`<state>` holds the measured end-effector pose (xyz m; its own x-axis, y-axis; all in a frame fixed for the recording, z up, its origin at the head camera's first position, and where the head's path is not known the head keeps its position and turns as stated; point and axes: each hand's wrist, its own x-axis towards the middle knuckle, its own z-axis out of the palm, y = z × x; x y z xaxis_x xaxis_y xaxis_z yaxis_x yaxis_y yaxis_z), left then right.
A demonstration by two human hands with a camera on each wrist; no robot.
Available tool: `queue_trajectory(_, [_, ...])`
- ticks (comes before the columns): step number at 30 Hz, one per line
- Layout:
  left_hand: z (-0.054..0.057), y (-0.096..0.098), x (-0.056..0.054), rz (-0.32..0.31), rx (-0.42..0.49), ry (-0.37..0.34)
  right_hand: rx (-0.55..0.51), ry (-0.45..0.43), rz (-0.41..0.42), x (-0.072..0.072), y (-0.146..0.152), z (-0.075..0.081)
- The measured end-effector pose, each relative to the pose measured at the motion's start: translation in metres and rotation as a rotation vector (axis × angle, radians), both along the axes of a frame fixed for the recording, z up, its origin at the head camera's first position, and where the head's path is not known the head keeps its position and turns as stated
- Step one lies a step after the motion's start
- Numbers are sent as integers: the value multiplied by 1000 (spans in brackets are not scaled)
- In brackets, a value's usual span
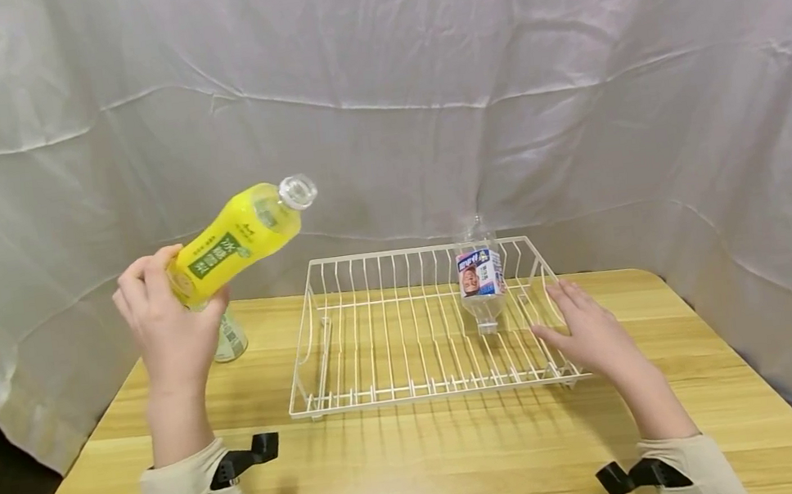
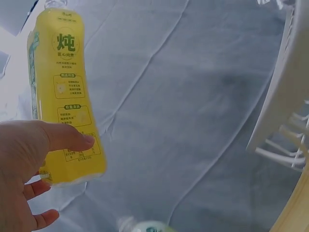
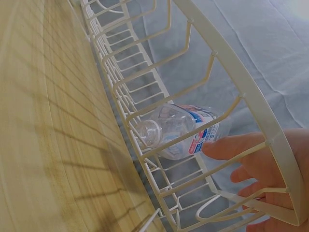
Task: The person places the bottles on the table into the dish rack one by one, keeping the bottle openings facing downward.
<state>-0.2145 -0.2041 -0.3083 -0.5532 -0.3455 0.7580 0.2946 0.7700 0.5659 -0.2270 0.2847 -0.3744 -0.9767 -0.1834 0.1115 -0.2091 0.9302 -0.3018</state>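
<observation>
One yellow drink bottle [image 1: 239,237] tilts in your gripping left hand [image 1: 171,324]; your right hand [image 1: 590,332] spreads at the right of the wire dish rack [image 1: 385,403].

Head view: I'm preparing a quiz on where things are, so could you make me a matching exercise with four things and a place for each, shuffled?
Things
1. yellow bottle
2. clear bottle
3. white rack
4. right hand

Places
A. standing on the wooden table
B. at the right end of the white rack
C. held up, tilted, in the left hand
D. inside the white rack, mouth down

Right pairs: 1-C, 2-D, 3-A, 4-B.
</observation>
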Motion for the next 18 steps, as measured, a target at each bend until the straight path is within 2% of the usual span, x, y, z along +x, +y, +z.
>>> queue_trajectory(6, [2, 18, -1, -44, -86, 17, 5, 0, 0, -1, 1, -2])
queue_trajectory(13, [1, 40, -4, -82, -210, 69, 3, 4, 0, -1, 2, -2])
queue_trajectory(18, [-1, 57, -5, -111, -281, 28, 4, 8, 0, -2, 1, -2])
